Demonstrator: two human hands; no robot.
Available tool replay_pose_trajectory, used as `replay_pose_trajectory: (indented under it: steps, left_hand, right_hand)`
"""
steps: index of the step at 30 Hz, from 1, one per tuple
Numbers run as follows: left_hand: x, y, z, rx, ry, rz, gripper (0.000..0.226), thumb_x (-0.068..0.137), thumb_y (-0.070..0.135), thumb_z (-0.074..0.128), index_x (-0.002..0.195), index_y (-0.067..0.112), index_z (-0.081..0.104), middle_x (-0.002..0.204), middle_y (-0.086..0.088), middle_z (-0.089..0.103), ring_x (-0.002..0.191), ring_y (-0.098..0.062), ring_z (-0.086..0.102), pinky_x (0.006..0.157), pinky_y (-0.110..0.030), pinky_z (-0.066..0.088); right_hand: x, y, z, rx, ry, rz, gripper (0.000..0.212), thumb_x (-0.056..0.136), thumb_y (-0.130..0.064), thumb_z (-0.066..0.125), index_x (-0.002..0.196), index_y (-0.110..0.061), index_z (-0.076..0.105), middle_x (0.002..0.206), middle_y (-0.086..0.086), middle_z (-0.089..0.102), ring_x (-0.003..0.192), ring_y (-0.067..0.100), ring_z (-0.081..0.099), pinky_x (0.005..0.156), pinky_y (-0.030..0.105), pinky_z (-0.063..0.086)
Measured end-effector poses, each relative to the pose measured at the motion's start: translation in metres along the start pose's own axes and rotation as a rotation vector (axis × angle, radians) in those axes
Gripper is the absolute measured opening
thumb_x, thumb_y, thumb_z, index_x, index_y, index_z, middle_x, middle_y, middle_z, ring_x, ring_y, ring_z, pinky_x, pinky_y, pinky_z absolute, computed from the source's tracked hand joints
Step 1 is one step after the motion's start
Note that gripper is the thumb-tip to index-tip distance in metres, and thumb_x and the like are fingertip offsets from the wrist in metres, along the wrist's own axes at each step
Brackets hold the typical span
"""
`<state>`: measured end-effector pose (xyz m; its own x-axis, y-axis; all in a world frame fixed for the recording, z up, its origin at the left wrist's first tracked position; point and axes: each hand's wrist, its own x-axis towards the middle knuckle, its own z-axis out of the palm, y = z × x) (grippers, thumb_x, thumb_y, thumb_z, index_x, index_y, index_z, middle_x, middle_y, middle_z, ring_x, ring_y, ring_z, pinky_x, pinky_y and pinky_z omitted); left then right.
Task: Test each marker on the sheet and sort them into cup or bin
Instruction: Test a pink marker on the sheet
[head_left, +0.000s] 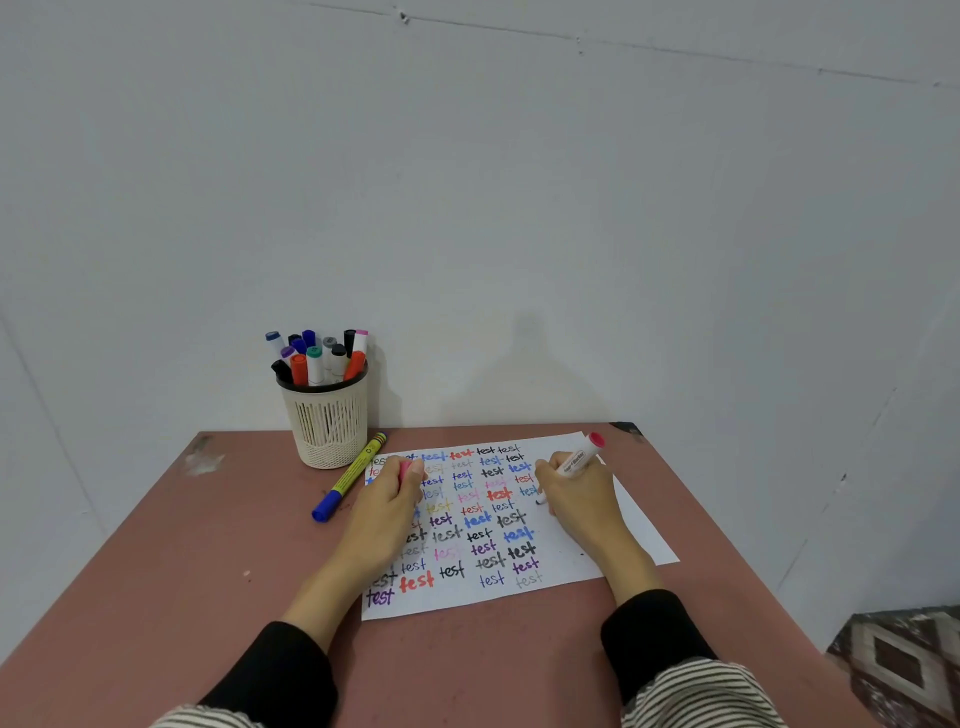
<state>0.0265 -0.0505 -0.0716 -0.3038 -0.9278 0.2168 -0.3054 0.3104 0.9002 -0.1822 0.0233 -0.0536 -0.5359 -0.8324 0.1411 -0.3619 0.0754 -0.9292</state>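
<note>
I see the sheet lying on the table, the cup behind its left corner, and a loose marker lying between them.

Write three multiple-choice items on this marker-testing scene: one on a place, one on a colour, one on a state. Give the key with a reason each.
1. Where does the loose yellow-barrelled marker lie?
A. In the cup
B. On the table, right beside the cup
C. On the sheet's right edge

2. What colour is that marker's cap?
A. Blue
B. Green
C. Black

3. What is the right hand doing?
A. Lying open
B. Gripping a marker
C. Lifting the cup

Key: B, it lies between the cup and the sheet; A, its near end is blue; B, fingers curl round a white marker, tip down on the sheet.
</note>
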Motion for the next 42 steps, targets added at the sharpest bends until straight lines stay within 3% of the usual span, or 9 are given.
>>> replay_pose_trajectory:
  steps: [5, 10, 16, 20, 26, 36, 42]
  left_hand:
    - [0.0008, -0.0021, -0.0008, -0.007, -0.009, -0.014, 0.039, 0.102, 0.042, 0.039, 0.089, 0.007, 0.051, 0.063, 0.009, 0.043, 0.056, -0.009, 0.036, 0.055, -0.033, 0.031]
    - [0.0021, -0.003, -0.0001, 0.002, -0.005, -0.02, 0.039, 0.101, 0.042, 0.039, 0.091, 0.008, 0.052, 0.062, 0.009, 0.043, 0.055, -0.009, 0.036, 0.054, -0.032, 0.03]
    - [0.0019, -0.0038, 0.0, -0.003, -0.005, -0.012, 0.037, 0.101, 0.042, 0.039, 0.09, 0.009, 0.053, 0.062, 0.01, 0.044, 0.055, -0.008, 0.037, 0.055, -0.033, 0.031]
    - [0.0029, -0.0045, 0.0003, -0.023, -0.011, -0.019, 0.035, 0.101, 0.041, 0.04, 0.085, 0.011, 0.05, 0.06, 0.011, 0.042, 0.054, -0.009, 0.035, 0.054, -0.033, 0.03]
    - [0.0024, -0.0048, -0.0001, -0.007, -0.009, -0.019, 0.038, 0.101, 0.043, 0.039, 0.089, 0.009, 0.052, 0.062, 0.009, 0.043, 0.056, -0.01, 0.036, 0.055, -0.032, 0.031]
    - [0.002, -0.0051, -0.0005, 0.005, -0.017, -0.023, 0.038, 0.101, 0.043, 0.039, 0.092, 0.009, 0.053, 0.066, 0.005, 0.046, 0.058, -0.011, 0.037, 0.058, -0.033, 0.032]
    - [0.0005, -0.0016, 0.0002, 0.012, -0.007, -0.019, 0.038, 0.101, 0.041, 0.039, 0.093, 0.007, 0.054, 0.064, 0.008, 0.045, 0.055, -0.009, 0.037, 0.055, -0.032, 0.031]
  right_hand:
    - [-0.0012, -0.0006, -0.001, -0.017, -0.031, -0.008, 0.029, 0.089, -0.016, 0.058, 0.063, -0.009, 0.047, 0.059, 0.011, 0.046, 0.047, 0.012, 0.041, 0.046, 0.016, 0.036]
    - [0.0016, 0.0003, 0.0001, -0.013, 0.018, 0.002, 0.032, 0.086, -0.01, 0.054, 0.06, -0.012, 0.037, 0.057, 0.005, 0.039, 0.046, 0.011, 0.03, 0.042, 0.016, 0.027]
    - [-0.0011, -0.002, -0.0015, -0.006, -0.036, -0.007, 0.026, 0.088, -0.011, 0.056, 0.062, -0.008, 0.049, 0.059, 0.013, 0.045, 0.038, 0.008, 0.036, 0.04, 0.013, 0.03]
    - [0.0004, 0.0002, -0.0014, -0.013, 0.019, -0.026, 0.038, 0.09, -0.017, 0.056, 0.058, -0.014, 0.037, 0.059, 0.009, 0.041, 0.054, 0.016, 0.035, 0.045, 0.021, 0.026]
    - [0.0011, -0.0015, -0.0005, -0.021, 0.028, 0.02, 0.033, 0.085, -0.009, 0.053, 0.06, -0.015, 0.033, 0.055, 0.0, 0.034, 0.043, 0.008, 0.026, 0.046, 0.023, 0.024]
    - [0.0014, 0.0, -0.0005, -0.004, -0.004, 0.006, 0.027, 0.087, -0.014, 0.054, 0.062, -0.011, 0.043, 0.061, 0.01, 0.041, 0.054, 0.017, 0.032, 0.046, 0.021, 0.028]
    - [0.0033, 0.0014, 0.0012, -0.054, 0.087, 0.016, 0.04, 0.09, -0.014, 0.052, 0.056, -0.018, 0.03, 0.049, -0.008, 0.032, 0.039, 0.004, 0.025, 0.045, 0.022, 0.025]
